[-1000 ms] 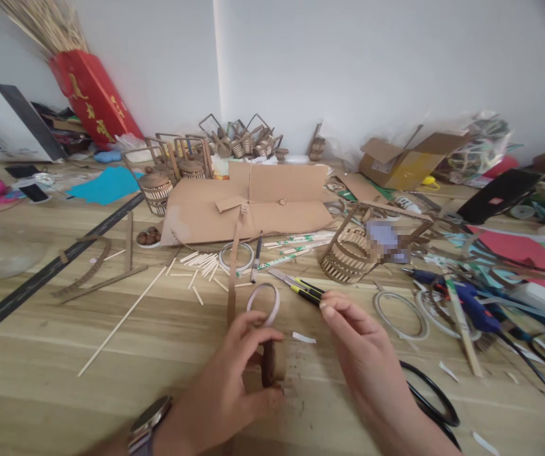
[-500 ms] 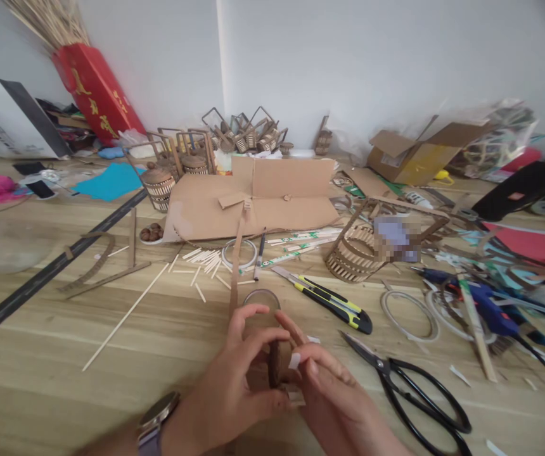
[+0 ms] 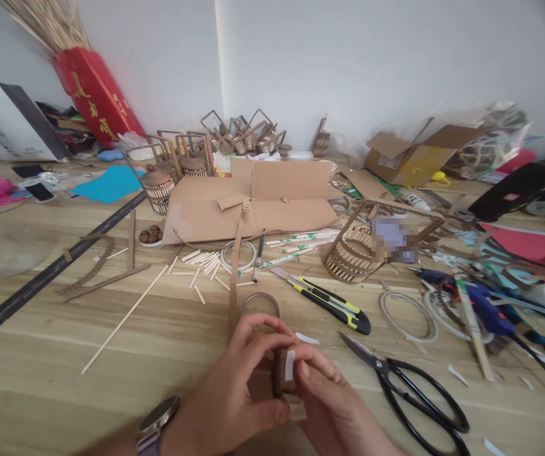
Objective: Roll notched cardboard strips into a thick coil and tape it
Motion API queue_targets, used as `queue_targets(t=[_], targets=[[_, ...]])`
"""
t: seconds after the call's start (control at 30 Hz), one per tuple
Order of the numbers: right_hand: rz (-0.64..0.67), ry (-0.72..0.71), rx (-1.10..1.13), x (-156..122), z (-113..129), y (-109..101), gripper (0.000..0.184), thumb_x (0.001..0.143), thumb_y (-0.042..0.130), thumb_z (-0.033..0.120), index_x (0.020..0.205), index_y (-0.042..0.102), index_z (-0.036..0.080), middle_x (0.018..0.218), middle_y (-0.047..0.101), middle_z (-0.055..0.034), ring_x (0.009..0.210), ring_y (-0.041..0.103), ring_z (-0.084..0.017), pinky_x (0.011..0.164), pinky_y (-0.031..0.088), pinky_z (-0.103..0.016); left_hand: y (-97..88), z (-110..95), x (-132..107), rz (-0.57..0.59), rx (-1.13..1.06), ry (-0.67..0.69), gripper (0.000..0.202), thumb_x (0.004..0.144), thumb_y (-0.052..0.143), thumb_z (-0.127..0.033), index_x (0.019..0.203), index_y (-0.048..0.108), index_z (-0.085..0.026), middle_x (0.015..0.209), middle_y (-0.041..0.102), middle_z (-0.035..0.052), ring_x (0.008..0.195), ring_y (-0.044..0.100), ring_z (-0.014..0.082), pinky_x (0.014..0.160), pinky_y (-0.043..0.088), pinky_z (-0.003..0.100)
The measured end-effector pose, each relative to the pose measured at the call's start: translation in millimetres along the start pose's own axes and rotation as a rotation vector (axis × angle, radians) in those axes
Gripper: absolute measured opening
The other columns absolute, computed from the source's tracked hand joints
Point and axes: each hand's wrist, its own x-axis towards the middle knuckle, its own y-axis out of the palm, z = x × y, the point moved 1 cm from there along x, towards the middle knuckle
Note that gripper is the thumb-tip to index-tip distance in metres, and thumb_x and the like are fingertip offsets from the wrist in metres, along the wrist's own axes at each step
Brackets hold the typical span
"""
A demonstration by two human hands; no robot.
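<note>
White strip [image 3: 289, 365] now flat against the cardboard roll [image 3: 279, 381].

Up at the back there's a plain white wall [image 3: 372, 57], its corner [image 3: 216, 76] left of centre, soft even light across it, and pale wood-grain planks [image 3: 54, 373] spreading wide below.

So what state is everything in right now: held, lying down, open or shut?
cardboard roll: on edge, gripped by left hand and right hand
white strip: pressed against the roll
utility knife: lying flat, blade out
scissors: lying flat, untouched
tape ring: lying flat
cardboard box: flaps open
woven basket: tipped on its side
</note>
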Motion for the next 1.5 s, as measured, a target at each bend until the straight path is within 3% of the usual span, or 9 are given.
queue_targets(t=[0.13,0.5,0.83,0.97,1.1,1.17,1.23,1.3,1.5], targets=[[-0.105,-0.037,0.08,2,-2,6,0.026,0.06,0.088,0.047,0.077,0.078,0.031,0.14,0.056,-0.0004,0.122,0.056,-0.033,0.081,0.052,-0.036,-0.2,-1,-1,0.009,0.018,-0.009,0.05,0.085,0.073,-0.035,0.131,0.053,-0.03,0.13,0.05,0.0068,0.123,0.052,0.0256,0.103,0.046,0.035],[-0.141,-0.093,0.004,7,-4,2,0.028,0.06,0.089,0.043,0.078,0.075,0.028,0.136,0.059,-0.0023,0.112,0.062,-0.029,0.086,0.051,-0.036,2.2,-4,-1,-0.079,0.048,-0.054,0.052,0.077,0.077,-0.017,0.124,0.058,-0.025,0.127,0.058,0.0075,0.116,0.057,0.0261,0.098,0.047,0.033],[-0.046,-0.193,-0.276,12,6,-6,0.023,0.071,0.083,0.041,0.086,0.072,0.028,0.16,0.026,-0.0025,0.122,0.055,-0.03,0.087,0.052,-0.039,0.0,0,-5,-0.105,0.128,-0.081,0.053,0.078,0.076,-0.02,0.127,0.057,-0.025,0.128,0.059,0.0087,0.118,0.057,0.0276,0.1,0.047,0.035],[-0.038,-0.253,-0.37,13,7,-9,0.027,0.073,0.081,0.042,0.092,0.069,0.027,0.153,0.033,-0.0071,0.121,0.053,-0.028,0.087,0.05,-0.037,0.1,-1,-7,-0.115,0.148,-0.061,0.056,0.074,0.074,-0.012,0.126,0.057,-0.026,0.128,0.059,0.0077,0.117,0.058,0.0262,0.099,0.048,0.033],[-0.043,-0.206,-0.368,14,4,-13,0.057,0.073,0.081,0.039,0.123,0.056,0.032,0.112,0.061,-0.0062,0.086,0.061,-0.02,0.074,0.05,-0.032,2.2,-3,-5,-0.12,0.193,-0.068,0.059,0.07,0.066,-0.002,0.124,0.058,-0.025,0.13,0.059,0.0075,0.12,0.056,0.0265,0.101,0.048,0.034],[-0.082,-0.291,-0.464,13,7,-12,0.044,0.074,0.079,0.035,0.114,0.063,0.031,0.108,0.061,-0.0064,0.093,0.059,-0.022,0.076,0.049,-0.032,3.0,-3,-4,-0.121,0.202,-0.09,0.061,0.068,0.063,0.0,0.123,0.059,-0.025,0.129,0.06,0.0073,0.12,0.056,0.026,0.101,0.048,0.034],[-0.123,-0.432,-0.594,11,12,-9,0.017,0.073,0.078,0.032,0.088,0.072,0.027,0.111,0.059,-0.008,0.109,0.054,-0.026,0.085,0.048,-0.034,3.3,-3,-2,-0.126,0.199,-0.108,0.061,0.067,0.061,0.001,0.122,0.059,-0.024,0.128,0.06,0.0072,0.119,0.057,0.0253,0.101,0.048,0.034],[-0.131,-0.492,-0.671,11,16,-5,0.004,0.072,0.076,0.03,0.073,0.074,0.026,0.105,0.059,-0.0082,0.113,0.052,-0.028,0.091,0.046,-0.037,3.1,-2,-2,-0.133,0.198,-0.106,0.061,0.067,0.06,0.002,0.121,0.059,-0.025,0.128,0.059,0.007,0.119,0.057,0.0249,0.101,0.048,0.033],[-0.111,-0.447,-0.734,12,19,-1,0.014,0.071,0.072,0.029,0.084,0.078,0.027,0.097,0.062,-0.0069,0.087,0.059,-0.022,0.071,0.049,-0.03,2.7,3,-9,-0.141,0.209,-0.094,0.067,0.069,0.066,-0.001,0.131,0.052,-0.026,0.132,0.058,0.0083,0.121,0.057,0.0268,0.101,0.049,0.036]])
